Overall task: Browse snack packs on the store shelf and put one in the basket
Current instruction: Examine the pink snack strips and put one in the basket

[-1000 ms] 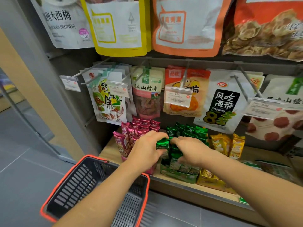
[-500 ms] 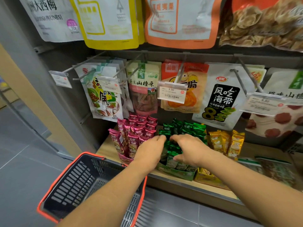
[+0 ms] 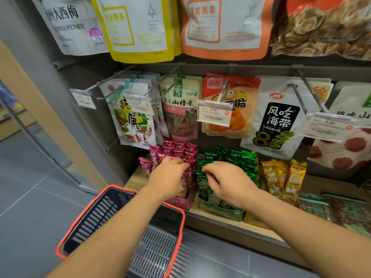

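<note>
Left hand [image 3: 169,177] shifted, on crinkly pink packs [image 3: 178,149]

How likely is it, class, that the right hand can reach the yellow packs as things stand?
Likely yes: the right hand is over the green packs, the yellow packs stand just beside, nothing between.

Left hand [image 3: 168,177] on the pink packs [image 3: 177,149], right hand [image 3: 230,182] at the green packs [image 3: 237,156], basket [image 3: 96,217] below.
</note>
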Available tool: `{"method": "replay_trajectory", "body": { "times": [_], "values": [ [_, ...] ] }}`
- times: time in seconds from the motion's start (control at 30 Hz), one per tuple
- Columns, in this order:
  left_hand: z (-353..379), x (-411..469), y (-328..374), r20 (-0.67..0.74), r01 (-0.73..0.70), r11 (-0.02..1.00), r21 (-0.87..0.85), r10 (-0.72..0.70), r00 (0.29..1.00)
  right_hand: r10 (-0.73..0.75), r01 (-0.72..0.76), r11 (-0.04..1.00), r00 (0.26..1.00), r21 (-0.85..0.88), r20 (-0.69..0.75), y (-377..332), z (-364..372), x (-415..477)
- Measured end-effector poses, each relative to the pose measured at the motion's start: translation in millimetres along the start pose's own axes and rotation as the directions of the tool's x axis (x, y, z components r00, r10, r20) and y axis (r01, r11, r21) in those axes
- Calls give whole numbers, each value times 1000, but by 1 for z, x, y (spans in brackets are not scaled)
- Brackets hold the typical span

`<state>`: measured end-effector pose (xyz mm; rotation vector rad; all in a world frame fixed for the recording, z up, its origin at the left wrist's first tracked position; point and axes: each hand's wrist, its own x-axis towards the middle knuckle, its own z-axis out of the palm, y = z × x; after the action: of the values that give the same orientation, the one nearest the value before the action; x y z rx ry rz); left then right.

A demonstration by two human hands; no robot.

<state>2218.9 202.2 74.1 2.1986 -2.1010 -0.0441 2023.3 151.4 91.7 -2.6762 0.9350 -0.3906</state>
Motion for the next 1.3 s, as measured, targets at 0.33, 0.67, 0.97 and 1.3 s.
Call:
{"method": "replay_trajectory", "body": {
  "times": [0.33, 0.67, 0.97, 1.3],
  "values": [
    [-24, -25, -10, -171, 18, 1000, -13, -20, 985, -28, 22, 997, 997, 78, 79, -33, 28, 9],
    [-94, -66, -26, -594, -116, 796, -594, -337, 731, 20, -137, 863, 971, 486, 237, -60, 28, 26],
    [-106, -71, -56, -305, -147, 274, -950, -726, 616, 34, -328, 664, 911, 672, 411, -96, -40, 5],
    [-114, -76, -45, 13, -11, -42, -999, -524, 852, 117, -551, 179, 835, 815, 538, -110, -68, -41]
  ]
}}
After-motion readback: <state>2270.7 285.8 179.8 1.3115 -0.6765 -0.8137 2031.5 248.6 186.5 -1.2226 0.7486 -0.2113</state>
